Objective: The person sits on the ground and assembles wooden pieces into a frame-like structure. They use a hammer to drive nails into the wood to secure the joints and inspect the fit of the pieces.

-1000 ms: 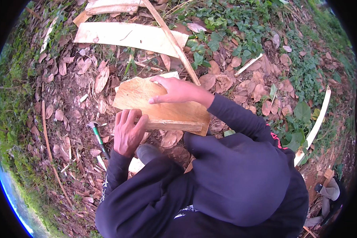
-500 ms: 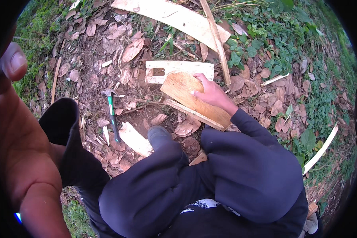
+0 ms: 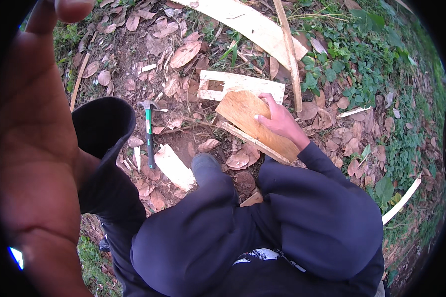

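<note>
My right hand (image 3: 280,121) grips the upper right edge of a brown wooden board (image 3: 240,111), with thumb on its face. The board leans at a slant in front of my right knee. A narrow wooden strip (image 3: 255,143) runs along its lower edge; I cannot tell if the two are joined. My left hand (image 3: 39,143) is raised very close at the left, palm showing, nothing seen in it. Its fingers are partly cut off by the rim. Just beyond the brown board lies a pale board with a rectangular cutout (image 3: 252,89).
A claw hammer with a green and black handle (image 3: 149,133) lies left of my boot (image 3: 205,168), near a pale wood offcut (image 3: 173,168). Farther off are a long pale plank (image 3: 252,29) and a thin stick (image 3: 288,59). Dry leaves and green plants cover much ground.
My left hand has moved up and inward, filling more of the left side. The whole scene has shifted slightly right. My right hand keeps its hold on the board.
</note>
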Tool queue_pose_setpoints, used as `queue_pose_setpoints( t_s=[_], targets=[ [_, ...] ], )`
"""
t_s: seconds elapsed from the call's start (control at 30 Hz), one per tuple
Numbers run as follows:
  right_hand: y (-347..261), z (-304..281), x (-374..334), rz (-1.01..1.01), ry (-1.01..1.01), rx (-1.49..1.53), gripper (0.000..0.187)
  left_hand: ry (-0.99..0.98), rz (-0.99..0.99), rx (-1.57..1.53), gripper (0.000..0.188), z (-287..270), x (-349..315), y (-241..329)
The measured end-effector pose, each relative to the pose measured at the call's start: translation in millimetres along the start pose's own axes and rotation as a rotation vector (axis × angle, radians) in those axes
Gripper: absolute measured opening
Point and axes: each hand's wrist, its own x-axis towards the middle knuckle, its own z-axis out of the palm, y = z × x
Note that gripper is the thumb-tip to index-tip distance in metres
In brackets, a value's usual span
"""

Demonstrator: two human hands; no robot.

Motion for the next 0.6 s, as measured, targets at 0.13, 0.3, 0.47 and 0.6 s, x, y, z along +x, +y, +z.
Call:
queue_pose_setpoints(
  t_s=[0.13, 0.3, 0.47, 0.6],
  targets=[
    [6, 3, 5, -0.060, 0.050, 0.014, 0.063, -0.002, -0.003, -0.011, 0.078, -4, 2, 0],
    [3, 1, 3, 0.001, 0.006, -0.003, 0.063, -0.007, 0.010, -0.038, 0.079, -5, 1, 0],
    [6, 0, 1, -0.001, 0.000, 0.022, 0.063, -0.030, 0.018, -0.071, 0.081, -12, 1, -6],
    [1, -2, 3, 0.026, -0.036, -0.003, 0.063, -0.060, 0.013, -0.076, 0.082, -21, -1, -6]
  ],
)
